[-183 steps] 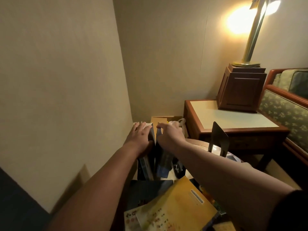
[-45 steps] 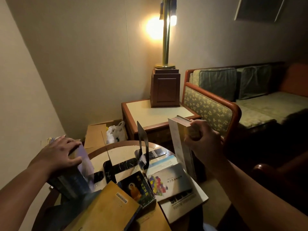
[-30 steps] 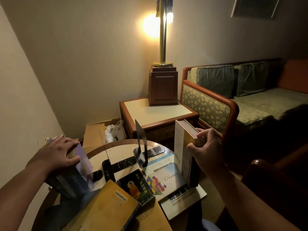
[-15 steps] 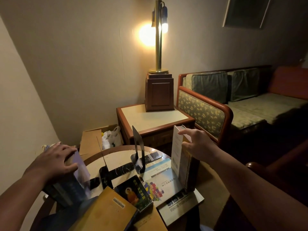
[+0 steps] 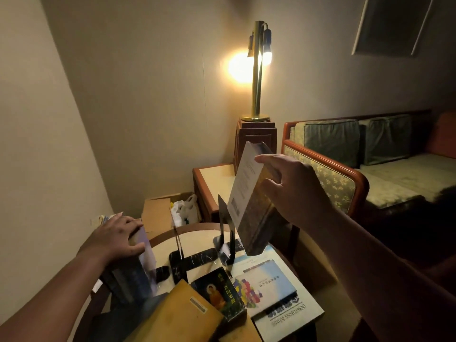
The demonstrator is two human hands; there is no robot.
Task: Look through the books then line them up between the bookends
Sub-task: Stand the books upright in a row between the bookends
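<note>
Now the thick book [image 5: 251, 206] is off the pile. Half a second ago it stood on end upon the flat books [image 5: 266, 285], and the right hand [image 5: 293, 191] has since raised it clear, so it hangs tilted in the air. The grip is holding the book near its top, one digit across the pale cover and the rest curled round the far side.

Just below and left of this grip stands a dark bookend [image 5: 225, 228]. The book's lower edge is close beside it, but I cannot tell if they touch. Farther left of the grip is the second bookend [image 5: 179, 245], with bare tabletop [image 5: 197, 239] between the two plates.

The left hand [image 5: 116, 234] has not shifted. Its grip lies wide, fingers spread over the tops of the standing books [image 5: 133, 275], well to the left of the lifted one, steadying them as they lean.

By my reading, the looking-through of this volume is over and its placing has begun. The move now called for is leftward and down from the grip, into the gap between the plates.
</note>
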